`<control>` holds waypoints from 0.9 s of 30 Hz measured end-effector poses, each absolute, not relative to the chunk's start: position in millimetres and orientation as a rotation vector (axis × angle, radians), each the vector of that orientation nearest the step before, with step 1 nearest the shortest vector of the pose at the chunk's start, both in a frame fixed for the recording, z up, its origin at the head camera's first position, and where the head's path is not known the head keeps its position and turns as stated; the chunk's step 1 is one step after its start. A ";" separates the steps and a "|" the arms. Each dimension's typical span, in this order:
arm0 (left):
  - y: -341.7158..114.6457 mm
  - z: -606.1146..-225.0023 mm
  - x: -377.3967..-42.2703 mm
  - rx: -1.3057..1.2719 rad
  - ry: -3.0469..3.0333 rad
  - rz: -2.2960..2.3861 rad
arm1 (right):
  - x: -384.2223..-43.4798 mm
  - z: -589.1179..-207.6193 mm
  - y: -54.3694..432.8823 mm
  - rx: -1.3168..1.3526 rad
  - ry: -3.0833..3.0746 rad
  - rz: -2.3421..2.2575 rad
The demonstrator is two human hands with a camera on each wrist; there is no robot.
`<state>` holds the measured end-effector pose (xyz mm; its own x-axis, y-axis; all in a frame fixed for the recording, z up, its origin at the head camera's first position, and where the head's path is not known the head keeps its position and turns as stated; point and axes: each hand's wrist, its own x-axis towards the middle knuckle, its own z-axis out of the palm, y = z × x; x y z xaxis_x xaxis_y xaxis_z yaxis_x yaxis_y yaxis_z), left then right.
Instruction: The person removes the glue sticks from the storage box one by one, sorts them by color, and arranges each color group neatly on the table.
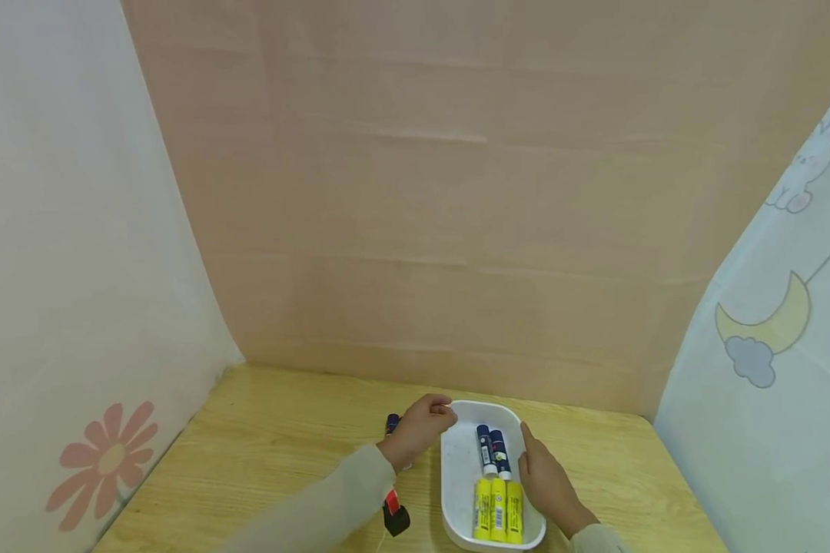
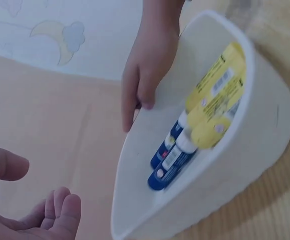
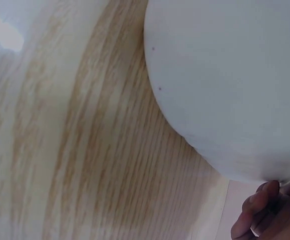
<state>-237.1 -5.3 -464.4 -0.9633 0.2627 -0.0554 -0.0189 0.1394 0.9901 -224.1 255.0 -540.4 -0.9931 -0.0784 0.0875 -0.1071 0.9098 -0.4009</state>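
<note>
Well to the left of the left hand's fingers hangs a pale cloth (image 1: pixel 55 253) with a pinkish-red flower (image 1: pixel 111 459) printed low on it. A tan backdrop (image 1: pixel 415 230) rises beyond the fingers of both hands, and the wood-grained worktop (image 1: pixel 283 438) spreads beneath them. Just left of the left hand's fingers, a dark blue stick (image 1: pixel 392 422) lies partly hidden behind the hand. Behind those fingers, at the wrist, is a black block (image 1: pixel 397 523) with a red band. The left hand (image 1: pixel 418 430) is beside the far left corner of a white tray (image 1: pixel 459 468), its fingers (image 2: pixel 67 215) loosely bent, the thumb apart from them, with nothing between. The tray lies between the two hands. Inside it, to the right of the left fingers, two navy sticks (image 1: pixel 485 445) with white ends lie side by side; nearer the person, three yellow sticks (image 1: pixel 498 511) form a row next to those ends. The right hand (image 1: pixel 552 488) is clamped on the tray's right rim, thumb inside and fingers outside. Well right of its fingers hangs a white cloth (image 1: pixel 754 453) showing a yellow moon (image 1: pixel 788 319), a grey cloud (image 1: pixel 750 361) and a rabbit (image 1: pixel 808 169).
</note>
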 end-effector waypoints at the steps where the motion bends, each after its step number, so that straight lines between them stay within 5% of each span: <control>1: -1.4 -465.5 -235.3 0.235 2.195 1.897 | -224.5 -540.9 254.8 0.145 -3.002 0.635; 27: 45.1 -514.5 -246.8 -0.043 1.542 2.110 | -227.2 -549.4 252.4 0.160 -2.960 0.630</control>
